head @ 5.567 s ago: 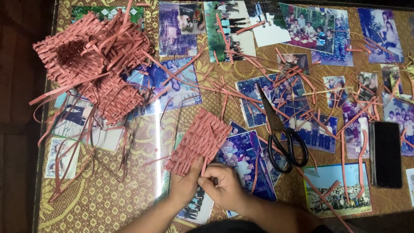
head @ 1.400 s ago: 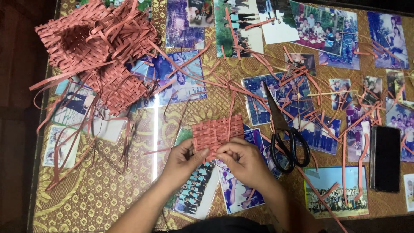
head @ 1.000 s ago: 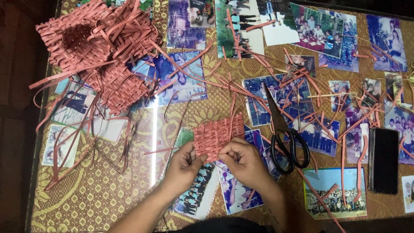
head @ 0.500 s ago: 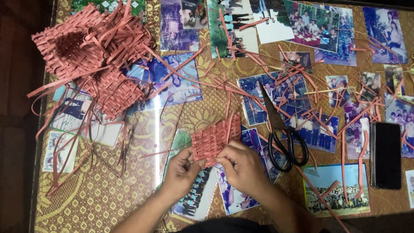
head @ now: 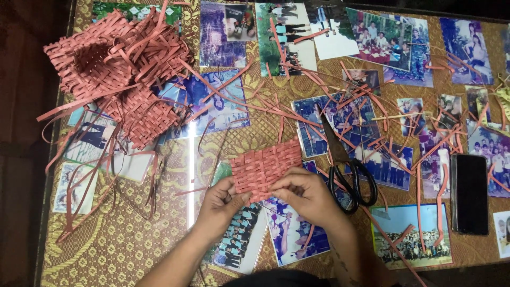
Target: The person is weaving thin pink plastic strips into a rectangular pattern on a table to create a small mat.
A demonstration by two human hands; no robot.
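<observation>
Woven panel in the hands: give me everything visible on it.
The woven panel is a small, roughly rectangular mat of flat reddish-pink strips plaited over and under, looking like paper or plastic band. It is tilted, its right end farther from the person. The left hand pinches its lower left corner; the right hand grips its lower edge.

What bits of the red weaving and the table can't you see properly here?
- Woven red mat: its lower edge is covered by the left hand and right hand, head view.
- Phone: dark screen shows nothing.
- Photo at the right: cut off by the picture edge.
</observation>
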